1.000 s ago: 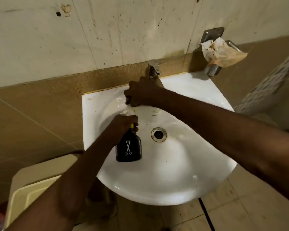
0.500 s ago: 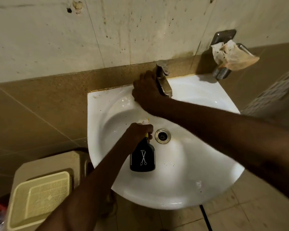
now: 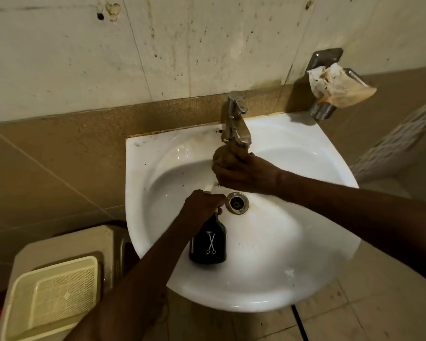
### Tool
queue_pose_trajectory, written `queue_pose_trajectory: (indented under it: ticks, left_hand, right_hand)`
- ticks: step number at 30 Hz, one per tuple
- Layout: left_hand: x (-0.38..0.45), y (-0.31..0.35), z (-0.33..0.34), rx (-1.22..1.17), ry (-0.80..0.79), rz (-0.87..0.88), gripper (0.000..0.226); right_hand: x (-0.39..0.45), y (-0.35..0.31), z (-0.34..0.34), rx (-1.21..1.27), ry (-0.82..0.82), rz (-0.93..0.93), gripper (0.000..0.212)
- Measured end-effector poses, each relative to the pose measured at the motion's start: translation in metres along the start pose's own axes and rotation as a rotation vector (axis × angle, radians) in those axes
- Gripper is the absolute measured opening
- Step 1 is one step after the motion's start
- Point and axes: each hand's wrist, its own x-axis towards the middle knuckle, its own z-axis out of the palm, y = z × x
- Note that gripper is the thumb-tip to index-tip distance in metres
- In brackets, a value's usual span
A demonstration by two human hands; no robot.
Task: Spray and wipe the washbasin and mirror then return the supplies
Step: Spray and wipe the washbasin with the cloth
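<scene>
A white washbasin is fixed to the wall, with a metal tap at its back and a drain in the bowl. My left hand grips the trigger head of a black spray bottle with a scissors logo, held over the bowl just left of the drain. My right hand holds a bunched brown cloth against the basin's back wall, right under the tap's spout. Dark specks dot the basin rim. No mirror is in view.
A cream mesh basket lies on a beige stool at the lower left, beside the basin. A wall-mounted metal holder with crumpled paper hangs at the upper right. A black hose runs down below the basin.
My right hand has slid with the cloth from the rim left of the tap down under the spout. My left hand keeps the bottle beside the drain.
</scene>
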Motion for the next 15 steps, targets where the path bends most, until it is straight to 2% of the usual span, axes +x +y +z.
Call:
queue_pose_trajectory:
  ticks: [2,5,9,12,15]
  left_hand:
    - [0.000,-0.002,-0.004,-0.064,0.029,-0.035,0.013]
    - [0.000,-0.002,-0.015,-0.176,0.060,-0.062,0.016]
    - [-0.007,-0.002,-0.021,-0.282,0.056,-0.074,0.007]
    - [-0.011,-0.003,-0.018,-0.372,0.078,-0.086,0.010]
    - [-0.013,-0.007,-0.022,-0.476,0.154,-0.138,0.012]
  right_hand:
    - [-0.010,-0.006,0.002,0.070,0.030,0.054,0.014]
    - [-0.017,-0.019,0.000,0.173,-0.013,0.155,0.020]
    - [-0.003,-0.034,-0.006,0.174,-0.125,0.105,0.027]
    - [0.029,-0.039,0.000,0.285,-0.025,0.152,0.011]
    - [0.058,-0.042,0.008,0.312,0.067,0.093,0.017]
